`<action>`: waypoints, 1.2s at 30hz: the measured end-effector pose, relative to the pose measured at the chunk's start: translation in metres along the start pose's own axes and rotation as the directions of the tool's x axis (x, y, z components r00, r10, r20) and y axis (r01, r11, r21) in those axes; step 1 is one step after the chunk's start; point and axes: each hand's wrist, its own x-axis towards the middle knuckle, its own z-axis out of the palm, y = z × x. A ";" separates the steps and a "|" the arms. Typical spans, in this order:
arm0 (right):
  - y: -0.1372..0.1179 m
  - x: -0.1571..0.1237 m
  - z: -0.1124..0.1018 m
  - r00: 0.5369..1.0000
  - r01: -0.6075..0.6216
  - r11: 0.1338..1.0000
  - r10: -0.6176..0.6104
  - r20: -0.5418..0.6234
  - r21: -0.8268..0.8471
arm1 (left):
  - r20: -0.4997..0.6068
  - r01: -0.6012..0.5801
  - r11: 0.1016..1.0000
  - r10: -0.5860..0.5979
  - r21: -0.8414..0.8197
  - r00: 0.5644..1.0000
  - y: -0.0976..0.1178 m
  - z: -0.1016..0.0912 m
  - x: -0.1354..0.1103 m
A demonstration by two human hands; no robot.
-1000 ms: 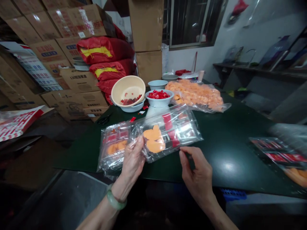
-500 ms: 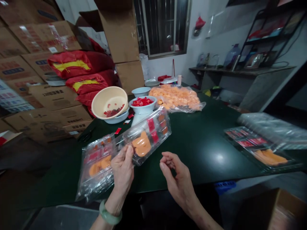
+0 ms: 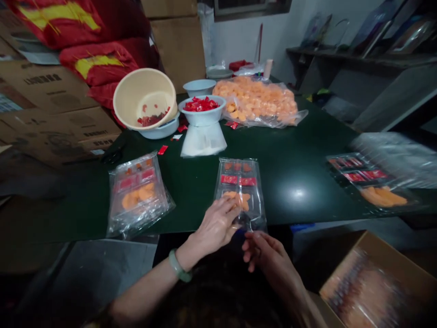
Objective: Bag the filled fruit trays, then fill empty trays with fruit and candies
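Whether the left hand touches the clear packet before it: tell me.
Touching. Head view: the left hand rests its fingers on the clear packet, covering some orange pieces.

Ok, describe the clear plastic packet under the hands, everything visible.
The clear plastic packet lies flat on the dark green table, its long side pointing away. Inside are small orange-red bits at the far end, two red sachets midway and orange slices nearest. The left hand rests on its near left part. The right hand touches its crinkled near edge.
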 end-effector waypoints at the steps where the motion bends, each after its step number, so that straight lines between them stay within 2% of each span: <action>1: 0.000 -0.003 -0.002 1.000 0.009 1.000 -0.009 -0.001 0.003 | 0.007 -0.015 0.998 0.015 -0.054 1.000 -0.001 -0.003 -0.002; 5: -0.007 -0.016 0.003 0.985 0.050 0.994 -0.033 0.170 -0.096 | -0.004 -0.081 0.987 0.081 -0.137 0.997 -0.007 -0.013 -0.003; 7: -0.008 -0.019 0.010 0.978 0.096 0.983 -0.064 0.200 -0.154 | -0.036 -0.077 0.990 0.073 -0.118 0.997 -0.007 -0.013 -0.002; 9: -0.006 -0.019 0.017 0.979 0.176 0.965 -0.151 0.134 -0.196 | -0.130 -0.054 0.994 0.041 -0.094 0.991 -0.004 -0.011 0.000; 11: -0.003 -0.017 0.023 0.967 0.252 0.939 -0.255 0.019 -0.234 | -0.253 -0.043 0.996 0.022 -0.077 0.967 0.002 -0.010 0.003; 14: -0.002 -0.012 0.031 0.941 0.282 0.927 -0.318 -0.119 -0.247 | -0.371 -0.081 0.995 0.051 -0.064 0.927 0.013 -0.009 0.007; 16: -0.007 -0.010 0.034 0.945 0.267 0.952 -0.289 -0.152 -0.149 | -0.411 -0.110 0.992 0.077 -0.057 0.909 0.020 -0.007 0.008; 18: -0.014 -0.009 0.035 0.968 0.217 0.976 -0.211 -0.136 0.031 | -0.454 -0.121 0.990 0.078 -0.066 0.888 0.026 -0.005 0.009; 20: -0.020 -0.008 0.034 0.994 0.106 0.970 -0.097 -0.053 0.220 | -0.484 -0.121 0.987 0.054 -0.107 0.873 0.031 -0.002 0.008; 23: -0.022 -0.003 0.027 0.996 -0.045 0.925 0.011 0.092 0.376 | -0.480 -0.133 0.978 0.039 -0.163 0.877 0.033 0.001 0.006; 25: -0.018 0.002 0.022 0.994 -0.067 0.913 0.026 0.108 0.401 | -0.466 -0.145 0.975 0.051 -0.166 0.883 0.033 0.002 0.004; 29: -0.014 0.007 0.019 0.998 -0.030 0.931 0.005 0.069 0.363 | -0.458 -0.139 0.975 0.046 -0.172 0.888 0.031 0.006 0.001; 33: -0.016 0.005 0.023 0.999 0.034 0.953 -0.036 0.000 0.300 | -0.461 -0.127 0.973 0.024 -0.194 0.887 0.032 0.009 -0.001; 36: -0.018 0.004 0.027 0.999 0.040 0.947 -0.031 -0.033 0.317 | -0.451 -0.129 0.968 0.018 -0.216 0.892 0.033 0.010 -0.002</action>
